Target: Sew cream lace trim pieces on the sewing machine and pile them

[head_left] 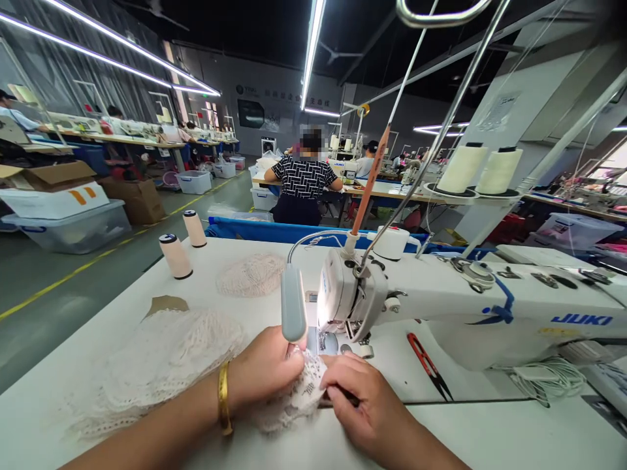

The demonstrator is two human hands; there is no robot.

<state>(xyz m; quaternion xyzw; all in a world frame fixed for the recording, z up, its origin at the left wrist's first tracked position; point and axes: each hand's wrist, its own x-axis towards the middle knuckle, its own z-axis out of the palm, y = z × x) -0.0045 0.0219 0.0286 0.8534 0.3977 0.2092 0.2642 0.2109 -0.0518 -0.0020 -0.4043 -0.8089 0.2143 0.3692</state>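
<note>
A piece of white lace point(307, 385) lies in front of the needle area of a white sewing machine point(353, 287). My left hand point(267, 365), a gold bracelet on its wrist, is closed on the lace's left side. At the lace's right edge, my right hand point(365, 398) pinches the fabric, its fingers curled. The machine's lit needle and presser foot point(323, 339) are just beyond my fingertips. A grey lamp head point(292, 303) hangs directly above my left fingers and hides part of them. To the left rests a loose pile of white lace point(171, 352).
Red thread snips point(428, 362) lie on the machine bed at right. Two thread cones point(175, 256) stand at the table's back left, near a flat lace bundle point(252, 274). A coiled pale cord point(546, 378) sits at right. Ahead, a person point(304, 176) sits at another table.
</note>
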